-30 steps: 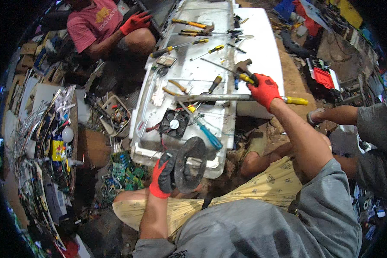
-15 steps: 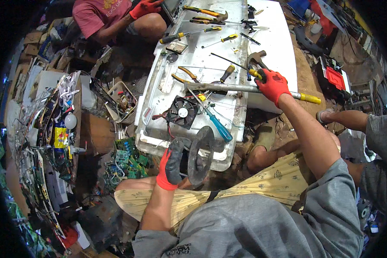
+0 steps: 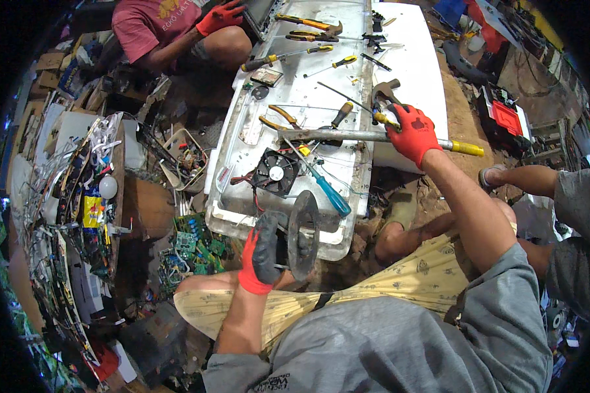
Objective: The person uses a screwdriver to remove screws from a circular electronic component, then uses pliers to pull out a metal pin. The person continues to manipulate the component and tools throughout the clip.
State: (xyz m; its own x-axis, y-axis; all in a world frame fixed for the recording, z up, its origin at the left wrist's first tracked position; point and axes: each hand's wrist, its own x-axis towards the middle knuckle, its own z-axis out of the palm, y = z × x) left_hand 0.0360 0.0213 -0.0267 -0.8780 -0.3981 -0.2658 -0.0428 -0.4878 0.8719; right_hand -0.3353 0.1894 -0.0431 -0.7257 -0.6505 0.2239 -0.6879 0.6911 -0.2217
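Note:
My left hand (image 3: pixel 262 252), in a red glove with a dark palm, is closed around the near side of a dark round part with a wide flat rim (image 3: pixel 303 236). The part is held up on edge over the near end of the white panel (image 3: pixel 242 219); I cannot tell its exact kind. My right hand (image 3: pixel 414 134), also gloved, has its fingers curled over the yellow handle of a long screwdriver (image 3: pixel 347 98). Beneath that hand lies a long metal bar (image 3: pixel 347 135) with a yellow grip. A claw hammer's head (image 3: pixel 387 88) shows just beyond the fingers.
A black fan (image 3: pixel 275 171), a blue screwdriver (image 3: pixel 330 193) and pliers (image 3: pixel 282 118) lie on the panel. A co-worker's red-gloved hand (image 3: pixel 221 18) is at the far left. Circuit boards (image 3: pixel 193 245) and wire scrap (image 3: pixel 78 190) heap up on the left. Another person's leg (image 3: pixel 524 180) is at right.
My left hand has turned the dark round part, so its rim appears narrower. My right hand stays over the screwdriver and bar with little movement. The whole view has shifted slightly.

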